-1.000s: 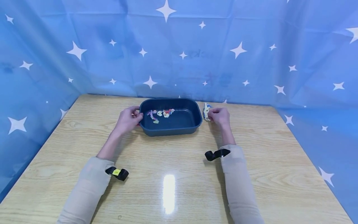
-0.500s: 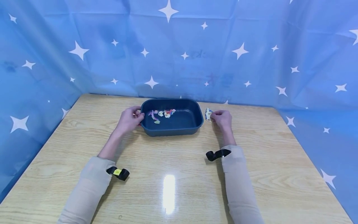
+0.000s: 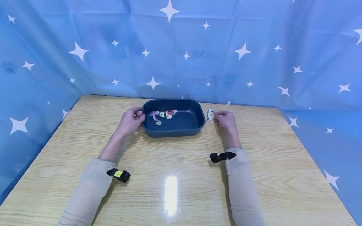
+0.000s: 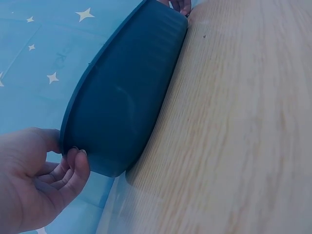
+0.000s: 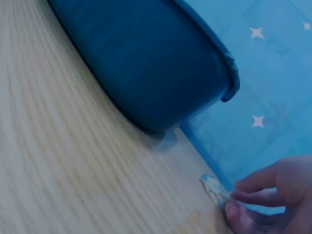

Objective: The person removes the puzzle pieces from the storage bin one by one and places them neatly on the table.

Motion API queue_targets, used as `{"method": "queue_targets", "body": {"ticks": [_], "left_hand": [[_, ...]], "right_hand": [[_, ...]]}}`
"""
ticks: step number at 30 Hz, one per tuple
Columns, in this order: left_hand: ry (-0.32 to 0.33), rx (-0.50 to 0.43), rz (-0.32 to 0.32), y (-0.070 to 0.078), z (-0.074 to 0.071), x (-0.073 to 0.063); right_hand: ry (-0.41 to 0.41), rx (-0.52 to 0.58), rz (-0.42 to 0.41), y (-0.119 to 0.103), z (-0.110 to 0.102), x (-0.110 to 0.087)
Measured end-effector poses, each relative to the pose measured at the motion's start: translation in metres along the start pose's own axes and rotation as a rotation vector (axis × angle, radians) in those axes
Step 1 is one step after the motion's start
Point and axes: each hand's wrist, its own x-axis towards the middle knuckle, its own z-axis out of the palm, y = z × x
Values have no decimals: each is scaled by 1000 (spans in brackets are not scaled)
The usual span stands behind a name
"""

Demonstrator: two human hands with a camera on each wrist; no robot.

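Observation:
A dark blue rectangular bin (image 3: 175,134) stands upright on the table, its open top upward. My left hand (image 3: 129,121) grips its left end; in the left wrist view the thumb and fingers pinch the rim. Just beyond the right end, my right hand (image 3: 225,120) pinches a small crumpled scrap (image 3: 210,115), whitish with blue marks. The right wrist view shows that scrap (image 5: 214,190) at the fingertips, apart from the bin. Inside the bin, toward the left, lie several small colourful scraps (image 3: 168,115), purple, white and red. Their material cannot be told.
The wooden table (image 3: 141,175) ends at the back against a blue curtain (image 3: 181,69) with white stars. The bin sits near that back edge. A black wrist camera is strapped to each sleeve, on the left (image 3: 122,175) and on the right (image 3: 219,157).
My right hand has drawn the pinched scrap slightly toward me and to the right, and less of the scrap shows. My left hand and the bin have stayed in place.

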Motion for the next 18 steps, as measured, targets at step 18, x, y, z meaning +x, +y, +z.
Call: {"method": "queue_targets", "body": {"ticks": [18], "left_hand": [[-13, -4, 5, 4, 3, -1]], "right_hand": [[62, 19, -304, -55, 7, -20]]}}
